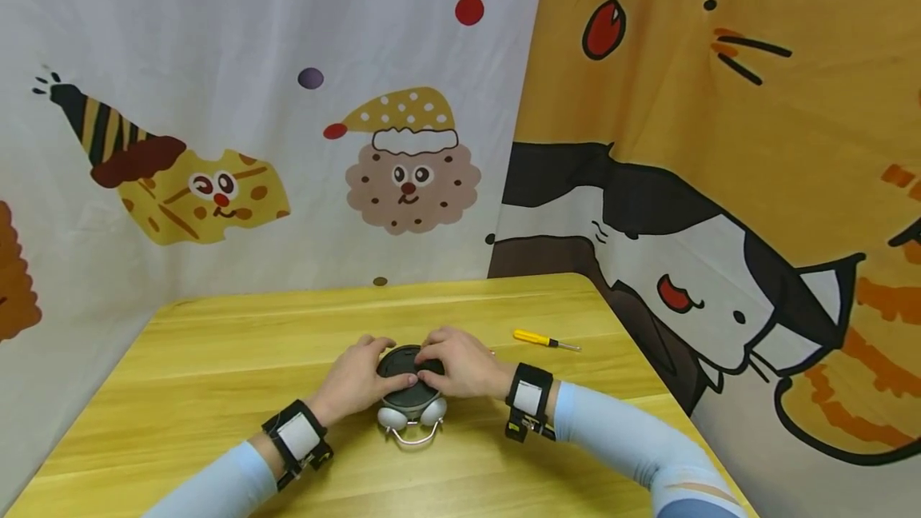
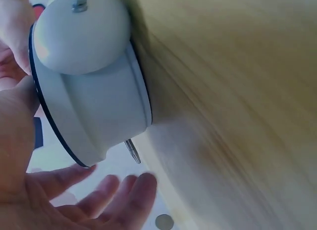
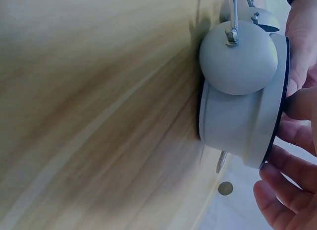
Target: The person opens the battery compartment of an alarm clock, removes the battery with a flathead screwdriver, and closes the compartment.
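A grey twin-bell alarm clock [image 1: 413, 398] lies face down on the table, its black back upward and its bells and handle toward me. My left hand [image 1: 352, 380] holds it at the left, thumb on the back and a fingertip at the rim. In the left wrist view, the other fingers spread off beyond a small metal foot [image 2: 132, 150]. From the right, my right hand [image 1: 464, 364] grips the clock, with thumb and forefinger on the black back and other fingers by the rim. What lies under those fingertips is hidden.
A screwdriver [image 1: 536, 337] with a yellow handle lies on the table beyond my right hand. The wooden table [image 1: 237, 358] reaches back to a printed curtain [image 1: 245, 14]. A tiny red tip shows just behind my right hand, too small to identify.
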`<state>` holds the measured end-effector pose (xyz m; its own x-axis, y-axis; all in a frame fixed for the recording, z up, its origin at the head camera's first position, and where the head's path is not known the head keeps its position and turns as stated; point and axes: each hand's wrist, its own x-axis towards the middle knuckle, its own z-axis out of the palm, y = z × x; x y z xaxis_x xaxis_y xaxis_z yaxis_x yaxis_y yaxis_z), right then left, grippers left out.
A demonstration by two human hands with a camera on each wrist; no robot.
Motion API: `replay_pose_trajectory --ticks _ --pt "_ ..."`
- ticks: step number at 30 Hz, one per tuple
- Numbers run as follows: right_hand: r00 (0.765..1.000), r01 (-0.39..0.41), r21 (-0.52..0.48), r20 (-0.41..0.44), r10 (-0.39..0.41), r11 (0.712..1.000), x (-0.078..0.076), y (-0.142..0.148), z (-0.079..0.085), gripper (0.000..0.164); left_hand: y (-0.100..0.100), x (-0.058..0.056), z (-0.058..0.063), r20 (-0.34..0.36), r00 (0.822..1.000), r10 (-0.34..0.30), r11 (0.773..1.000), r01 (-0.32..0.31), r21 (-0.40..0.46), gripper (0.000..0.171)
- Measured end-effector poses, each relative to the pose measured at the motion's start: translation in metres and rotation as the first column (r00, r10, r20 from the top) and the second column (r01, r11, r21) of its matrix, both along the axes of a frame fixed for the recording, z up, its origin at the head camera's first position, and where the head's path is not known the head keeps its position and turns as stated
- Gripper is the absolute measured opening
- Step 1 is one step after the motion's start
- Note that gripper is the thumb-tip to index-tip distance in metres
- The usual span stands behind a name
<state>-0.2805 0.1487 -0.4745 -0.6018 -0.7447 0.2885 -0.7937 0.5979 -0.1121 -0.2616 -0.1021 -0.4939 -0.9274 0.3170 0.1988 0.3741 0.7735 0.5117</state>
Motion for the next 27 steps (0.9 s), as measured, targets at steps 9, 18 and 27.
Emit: replay_pose_trajectory --ticks 9,18,27 --pt "0.999 -0.029 0.001 0.03 0.029 1.0 0.008 0.008 0.0 0.021 -0.008 0.017 -0.004 -0.182 0.964 -0.191 0.98 0.178 -0.086 0.063" --pt "0.996 -0.075 0.027 0.055 0.074 0.997 0.01 0.013 0.005 0.032 -0.015 0.017 -0.001 -0.396 0.815 -0.423 0.903 0.343 -0.26 0.09" --pt "0.99 -0.131 0.059 0.053 0.128 0.99 0.011 0.02 0.0 0.054 -0.024 0.018 -0.003 -0.269 0.851 -0.45 0.881 0.373 -0.292 0.112"
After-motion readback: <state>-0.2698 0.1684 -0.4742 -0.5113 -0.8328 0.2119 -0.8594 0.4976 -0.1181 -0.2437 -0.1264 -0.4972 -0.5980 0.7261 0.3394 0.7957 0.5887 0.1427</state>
